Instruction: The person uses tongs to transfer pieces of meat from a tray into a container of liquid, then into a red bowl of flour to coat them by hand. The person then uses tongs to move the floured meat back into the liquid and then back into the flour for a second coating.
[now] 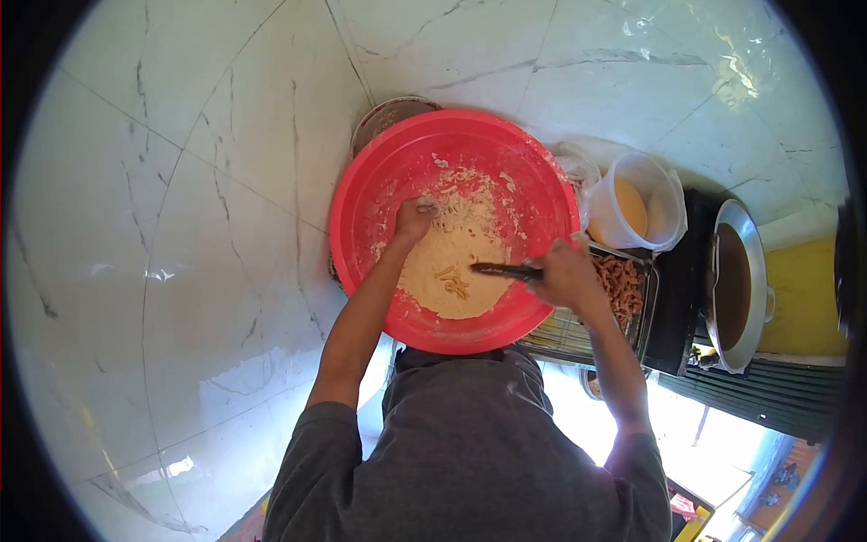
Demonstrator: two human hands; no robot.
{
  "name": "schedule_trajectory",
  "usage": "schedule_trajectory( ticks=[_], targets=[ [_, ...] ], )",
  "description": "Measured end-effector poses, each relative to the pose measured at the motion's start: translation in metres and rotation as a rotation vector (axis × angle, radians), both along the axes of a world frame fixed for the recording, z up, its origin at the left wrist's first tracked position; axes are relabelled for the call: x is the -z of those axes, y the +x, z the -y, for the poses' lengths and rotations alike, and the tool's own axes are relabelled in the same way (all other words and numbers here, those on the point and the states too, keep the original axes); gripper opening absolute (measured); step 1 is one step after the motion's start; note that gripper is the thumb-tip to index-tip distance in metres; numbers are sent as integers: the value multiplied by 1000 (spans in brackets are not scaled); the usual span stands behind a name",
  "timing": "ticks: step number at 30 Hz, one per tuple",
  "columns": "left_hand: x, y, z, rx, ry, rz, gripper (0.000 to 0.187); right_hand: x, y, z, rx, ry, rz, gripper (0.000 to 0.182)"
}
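Head cam: big red plastic basin (366, 185) in front of the person, pale flour (470, 248) clumpy up top, smoother below, few battered strips (453, 282) on it. Right hand (567, 274)'s closed round dark tongs (506, 270); left hand (416, 219)'s half-curled, grip unclear.

A kitchen, shown by the wide pan (755, 312) beside marbled tiles (244, 181).

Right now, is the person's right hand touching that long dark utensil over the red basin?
Touching: the head view shows the right hand closed around one end of the long dark utensil.
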State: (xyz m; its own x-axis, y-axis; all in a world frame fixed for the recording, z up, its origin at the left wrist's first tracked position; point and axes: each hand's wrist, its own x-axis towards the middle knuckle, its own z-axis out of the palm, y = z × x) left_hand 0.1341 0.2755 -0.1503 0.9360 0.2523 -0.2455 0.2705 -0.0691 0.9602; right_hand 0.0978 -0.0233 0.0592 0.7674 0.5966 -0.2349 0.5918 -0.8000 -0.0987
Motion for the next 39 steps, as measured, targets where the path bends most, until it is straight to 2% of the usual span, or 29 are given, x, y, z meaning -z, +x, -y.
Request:
schedule_trajectory(
  ticks=[4, 7, 16, 25, 27, 28, 31, 35, 37, 39],
  targets=[
    [-13, -6, 3, 31, 100, 18, 15, 20, -11, -21, -89, -149, -93, 27],
    [-40, -12, 7, 29, 90, -114, 16, 16, -7, -20, -65, -110, -91, 26],
    [-35, -10, 3, 169, 116, -65, 18, 36, 4, -20, 121, 175, 149, 33],
    [-49, -14, 9, 161, -122, -131, 17, 51, 5, -30, 147, 151, 180, 34],
    [-9, -7, 1, 61, 120, -118, 20, 46, 5, -27, 152, 98, 152, 33],
    [-4, -6, -2, 10, 241, -111, 22, 43, 5, -26, 154, 72, 137, 33],
    [-6, -3, -6, -35, 499, -365, 29, 37, 6, -15, 121, 188, 274, 32],
    [-7, -7, 5, 13, 709, -431, 28, 9, 11, 0, 266, 341, 343, 35],
    [-29, -12, 15, 47, 771, -440, 31, 1, 19, 14, 354, 420, 414, 37],
    [-42, -12, 21, 21, 736, -442, 32, -1, 32, 40, 439, 417, 581, 39]
  ],
)
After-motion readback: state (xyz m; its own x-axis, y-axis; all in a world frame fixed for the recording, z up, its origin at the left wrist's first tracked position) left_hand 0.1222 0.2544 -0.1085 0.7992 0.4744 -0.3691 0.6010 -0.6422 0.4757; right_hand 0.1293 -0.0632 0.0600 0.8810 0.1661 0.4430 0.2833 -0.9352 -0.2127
